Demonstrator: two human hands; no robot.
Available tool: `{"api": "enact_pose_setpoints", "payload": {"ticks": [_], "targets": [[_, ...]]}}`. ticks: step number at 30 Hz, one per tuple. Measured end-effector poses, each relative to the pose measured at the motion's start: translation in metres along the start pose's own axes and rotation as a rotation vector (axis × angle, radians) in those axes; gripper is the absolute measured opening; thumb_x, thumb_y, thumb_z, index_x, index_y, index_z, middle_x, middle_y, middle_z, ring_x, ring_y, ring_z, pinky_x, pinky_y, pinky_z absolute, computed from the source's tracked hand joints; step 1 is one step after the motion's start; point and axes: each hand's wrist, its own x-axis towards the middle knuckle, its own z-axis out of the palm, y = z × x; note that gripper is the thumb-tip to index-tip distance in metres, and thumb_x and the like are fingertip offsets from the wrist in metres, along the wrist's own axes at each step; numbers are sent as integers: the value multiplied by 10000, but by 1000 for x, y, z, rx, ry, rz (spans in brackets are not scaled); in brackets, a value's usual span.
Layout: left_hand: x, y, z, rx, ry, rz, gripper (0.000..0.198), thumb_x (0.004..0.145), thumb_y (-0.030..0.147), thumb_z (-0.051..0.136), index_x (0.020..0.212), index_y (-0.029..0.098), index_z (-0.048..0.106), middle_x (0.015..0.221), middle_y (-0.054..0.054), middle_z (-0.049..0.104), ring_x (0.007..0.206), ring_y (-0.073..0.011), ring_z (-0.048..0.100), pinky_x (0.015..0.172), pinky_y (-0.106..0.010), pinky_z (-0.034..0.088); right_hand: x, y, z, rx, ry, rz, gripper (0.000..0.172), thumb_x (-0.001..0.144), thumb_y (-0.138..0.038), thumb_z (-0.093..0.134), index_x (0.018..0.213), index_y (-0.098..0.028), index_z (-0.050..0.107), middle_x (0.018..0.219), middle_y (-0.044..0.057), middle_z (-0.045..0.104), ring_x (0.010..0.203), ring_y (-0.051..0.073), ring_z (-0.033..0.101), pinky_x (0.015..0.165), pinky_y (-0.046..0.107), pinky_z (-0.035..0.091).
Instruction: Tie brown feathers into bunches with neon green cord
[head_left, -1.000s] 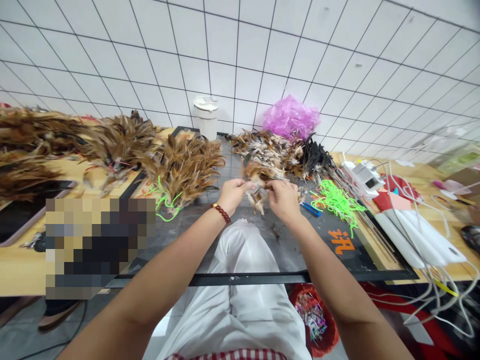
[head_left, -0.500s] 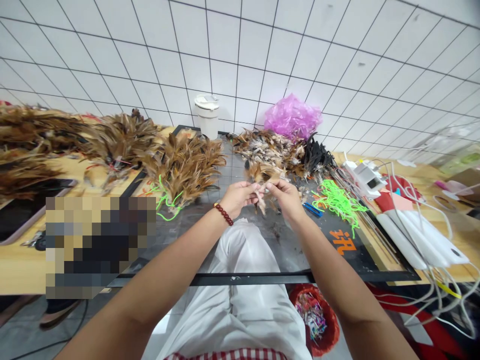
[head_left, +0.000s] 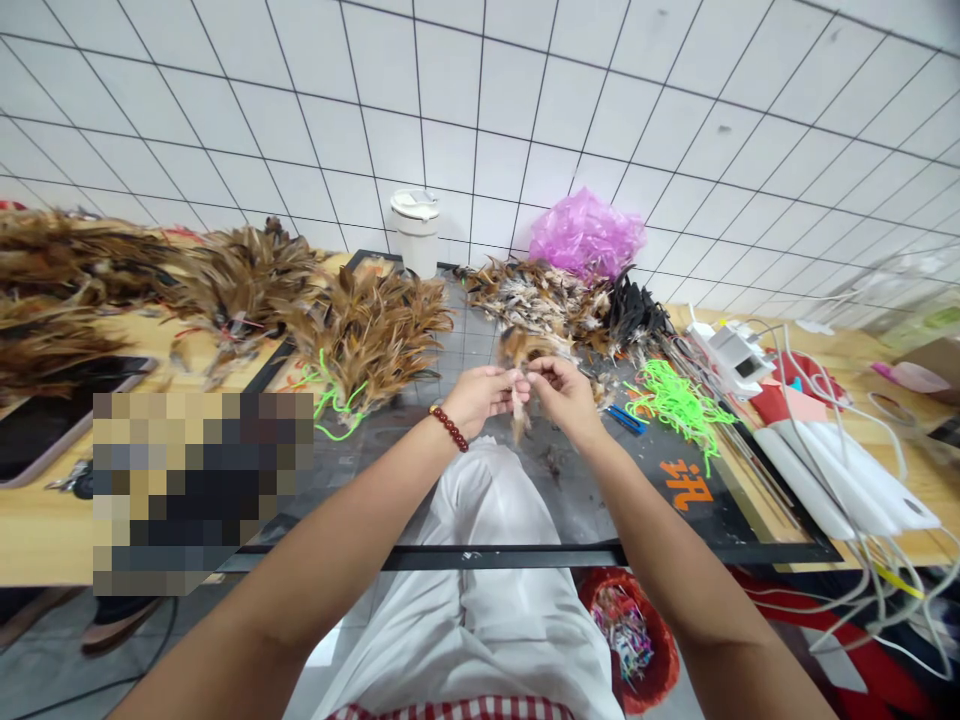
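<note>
My left hand [head_left: 484, 395], with a beaded bracelet at its wrist, pinches a small pale-and-brown feather [head_left: 520, 415] whose fluffy end hangs below the fingertips. Thumb and forefinger of my right hand [head_left: 561, 392] are pressed together just beside it, touching or nearly touching the left fingertips; what they hold is too small to make out. Behind both hands lies a blurred tuft of brown feathers [head_left: 536, 345]. A loose pile of mixed feathers [head_left: 532, 300] spreads farther back. To the left rests a big bundle of brown feathers [head_left: 382, 320] with bright green string [head_left: 330, 405] at its base.
Green cords [head_left: 679, 400] and a blue tool [head_left: 624, 418] lie at the right. A white cup [head_left: 416, 235] and pink plastic bag [head_left: 589, 235] stand by the tiled wall. Cables and a white power strip [head_left: 840, 480] are far right; a red-lined bin [head_left: 667, 640] sits below.
My right hand has shifted slightly left and turned, its fingers more bent. The left hand stays almost in place, the feather still at its fingertips.
</note>
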Motion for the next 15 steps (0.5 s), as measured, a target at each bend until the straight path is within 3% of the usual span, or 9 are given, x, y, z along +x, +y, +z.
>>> {"api": "enact_pose_setpoints", "payload": {"ticks": [4, 7, 12, 15], "targets": [[5, 1, -3, -139, 80, 47, 174, 722, 204, 732, 759, 117, 585, 721, -64, 688, 663, -127, 671, 654, -237, 508, -5, -7, -2, -263, -148, -285, 356, 755, -152, 551, 1101, -218, 599, 1048, 75, 575, 918, 190, 549, 838, 351, 473], [6, 2, -4, -173, 114, 39, 145, 731, 194, 719, 770, 124, 599, 664, -30, 664, 574, -87, 621, 610, -214, 494, -7, -10, -2, -329, -198, -384, 389, 773, -154, 550, 1145, -254, 604, 1024, 65, 531, 974, 194, 528, 861, 356, 463], [4, -1, -2, -90, 102, 17, 132, 730, 179, 715, 733, 119, 598, 660, -39, 668, 581, -96, 625, 638, -240, 519, -5, -13, -3, -250, -103, -322, 125, 841, -256, 567, 899, -245, 677, 918, 42, 528, 890, 169, 540, 810, 339, 468], [2, -2, -2, -5, 41, -22, 141, 725, 196, 726, 739, 109, 617, 697, -77, 690, 632, -132, 663, 679, -270, 533, -3, -13, -4, -168, 2, -199, 130, 833, -333, 595, 810, -222, 658, 879, 38, 549, 861, 175, 540, 775, 341, 471]]}}
